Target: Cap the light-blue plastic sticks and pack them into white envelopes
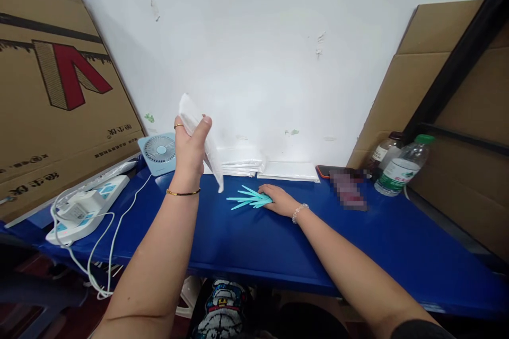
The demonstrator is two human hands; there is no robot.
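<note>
My left hand (191,143) is raised above the table, closed around a flat white packet (213,163) that tilts downward to the right. At the table surface, my right hand (283,201) is closed on a bundle of thin turquoise sticks (249,199). Their free ends fan out to the left, and the held ends are hidden by my fingers. Behind the hands, against the wall, lie a stack of white packets (242,161) and a second flat white pile (289,170) beside it.
On the blue table (254,243), a small fan (159,151) and a power strip (93,204) with loose white cables stand left. At right are a phone (329,171), a blurred-out item (350,190), a green-capped bottle (401,169) and a dark bottle (385,151). Cardboard (59,90) flanks the table.
</note>
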